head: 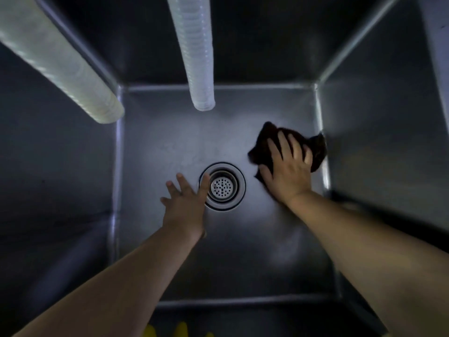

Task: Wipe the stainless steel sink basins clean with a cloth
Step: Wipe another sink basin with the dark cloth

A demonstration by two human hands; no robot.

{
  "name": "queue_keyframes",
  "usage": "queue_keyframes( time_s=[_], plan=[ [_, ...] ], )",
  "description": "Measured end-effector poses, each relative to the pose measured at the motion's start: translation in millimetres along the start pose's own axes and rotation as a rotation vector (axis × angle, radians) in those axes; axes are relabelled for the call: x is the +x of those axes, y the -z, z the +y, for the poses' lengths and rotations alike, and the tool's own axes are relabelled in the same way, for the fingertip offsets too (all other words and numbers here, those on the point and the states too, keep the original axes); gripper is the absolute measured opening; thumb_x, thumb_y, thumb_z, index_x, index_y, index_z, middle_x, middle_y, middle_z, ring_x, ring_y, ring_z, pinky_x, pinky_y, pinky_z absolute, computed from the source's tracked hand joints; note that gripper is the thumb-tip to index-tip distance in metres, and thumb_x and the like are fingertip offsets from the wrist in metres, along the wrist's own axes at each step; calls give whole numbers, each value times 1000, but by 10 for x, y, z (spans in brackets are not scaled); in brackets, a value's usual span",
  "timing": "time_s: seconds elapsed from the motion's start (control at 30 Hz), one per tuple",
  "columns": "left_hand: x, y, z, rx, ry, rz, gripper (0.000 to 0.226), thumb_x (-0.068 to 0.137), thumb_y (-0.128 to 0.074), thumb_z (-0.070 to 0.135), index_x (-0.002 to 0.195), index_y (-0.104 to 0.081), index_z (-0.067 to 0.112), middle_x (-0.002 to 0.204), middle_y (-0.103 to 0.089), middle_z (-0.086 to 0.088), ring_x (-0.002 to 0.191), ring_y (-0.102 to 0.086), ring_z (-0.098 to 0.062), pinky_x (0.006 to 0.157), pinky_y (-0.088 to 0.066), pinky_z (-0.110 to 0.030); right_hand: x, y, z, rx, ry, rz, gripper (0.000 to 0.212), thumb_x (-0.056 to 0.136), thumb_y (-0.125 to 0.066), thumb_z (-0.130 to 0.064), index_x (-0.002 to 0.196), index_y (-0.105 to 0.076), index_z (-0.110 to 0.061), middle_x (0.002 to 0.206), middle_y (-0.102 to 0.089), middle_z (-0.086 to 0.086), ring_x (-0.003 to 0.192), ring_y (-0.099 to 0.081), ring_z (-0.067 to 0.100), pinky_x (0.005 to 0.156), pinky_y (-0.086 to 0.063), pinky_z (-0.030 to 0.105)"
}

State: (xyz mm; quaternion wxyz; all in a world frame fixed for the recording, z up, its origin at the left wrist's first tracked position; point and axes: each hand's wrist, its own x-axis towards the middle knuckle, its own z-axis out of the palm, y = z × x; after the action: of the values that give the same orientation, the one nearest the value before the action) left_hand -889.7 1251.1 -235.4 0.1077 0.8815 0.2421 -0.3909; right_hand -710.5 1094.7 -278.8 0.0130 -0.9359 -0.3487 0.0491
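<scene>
Sink basin [243, 251], steel and deep, fills the view from above, its floor dimly lit and its walls falling into shadow. At far left a wide ribbed hose [60, 59] slants down from the top corner, its upper end cut off by the edge; its open mouth hangs above the basin's left side. Next to the right, a narrower ribbed hose [196, 52] hangs from the top edge toward the middle of the floor, also cut off above. Below it, the left hand [184, 205] reaches in with fingers spread and straight, grasping nothing, its fingertips over the left rim of the round drain strainer [222, 186]. Whether it touches the floor is unclear. Further right, the right hand [288, 171] presses down on a dark cloth [272, 135], fingers spread over it, near the right wall. The cloth is bunched and partly hidden under the palm. Yellow shapes [181, 330] at the bottom edge are cut off and too dim to identify.
</scene>
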Motion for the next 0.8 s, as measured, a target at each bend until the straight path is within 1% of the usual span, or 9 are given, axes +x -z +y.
queue_keyframes(
  time_s=[0.13, 0.23, 0.27, 0.33, 0.37, 0.43, 0.53, 0.67, 0.8],
  plan=[
    [-27, -19, -48, 5, -6, 25, 135, 68, -80, 43, 139, 34, 26, 151, 19, -29, 139, 3, -51, 111, -23, -56, 632, -46, -289, -60, 19, -100, 70, 89, -29, -56, 150, -17, -25, 158, -11, 9, 145, -5, 31, 113, -1, 57],
    [-44, 21, -126, -137, -34, 35, 134, 65, -80, 47, 143, 27, 29, 155, 13, -20, 142, 0, -44, 112, -25, -53, 839, -88, -577, -77, 35, -94, 68, 91, -23, -57, 151, -11, -27, 159, -5, 9, 145, 0, 32, 112, 1, 58],
    [-43, 73, -173, -213, -39, 34, 133, 63, -81, 47, 145, 21, 28, 157, 4, -16, 142, -8, -41, 111, -30, -51, 859, -90, -679, -74, 44, -80, 66, 92, -23, -56, 151, -11, -27, 159, -5, 9, 145, 0, 32, 112, 0, 59],
    [-48, 195, -341, -370, 9, 59, 124, 64, -81, 44, 149, 7, 23, 152, -25, -13, 135, -34, -32, 103, -40, -43, 852, -85, -884, -65, 87, -77, 65, 93, -24, -55, 151, -12, -27, 159, -5, 9, 145, 0, 33, 112, 0, 60],
    [-57, 261, -457, -409, 53, 97, 113, 68, -78, 40, 149, -3, 19, 145, -39, -12, 128, -44, -30, 99, -43, -39, 834, -85, -986, -58, 120, -84, 64, 93, -24, -54, 151, -11, -28, 160, -4, 8, 145, 1, 32, 112, 0, 60],
    [-100, 395, -710, -381, 124, 218, 80, 78, -70, 31, 143, -27, 11, 133, -52, -15, 117, -53, -32, 94, -45, -38, 777, -87, -1191, -51, 201, -106, 64, 93, -24, -55, 151, -11, -29, 160, -3, 7, 145, 4, 32, 112, 1, 60],
    [-215, 589, -1017, -319, 198, 331, 52, 84, -62, 23, 131, -44, 10, 126, -56, -20, 112, -55, -37, 93, -47, -41, 593, -113, -1525, -66, 361, -137, 64, 93, -25, -55, 150, -12, -30, 160, -5, 6, 145, 3, 32, 112, 1, 59],
    [-368, 766, -1144, -310, 250, 328, 46, 88, -52, 20, 133, -45, 16, 128, -57, -14, 115, -54, -34, 94, -46, -39, 149, -170, -1869, -41, 570, -167, 64, 92, -32, -54, 150, -17, -30, 159, -7, 7, 145, -1, 32, 112, 3, 59],
    [-604, 825, -1088, -331, 194, 357, 41, 91, -46, 18, 132, -46, 16, 127, -58, -15, 113, -54, -35, 93, -44, -37, -435, -147, -1862, -58, 792, -215, 62, 91, -38, -52, 147, -28, -28, 158, -15, 9, 145, -7, 34, 112, 3, 58]
  ],
)
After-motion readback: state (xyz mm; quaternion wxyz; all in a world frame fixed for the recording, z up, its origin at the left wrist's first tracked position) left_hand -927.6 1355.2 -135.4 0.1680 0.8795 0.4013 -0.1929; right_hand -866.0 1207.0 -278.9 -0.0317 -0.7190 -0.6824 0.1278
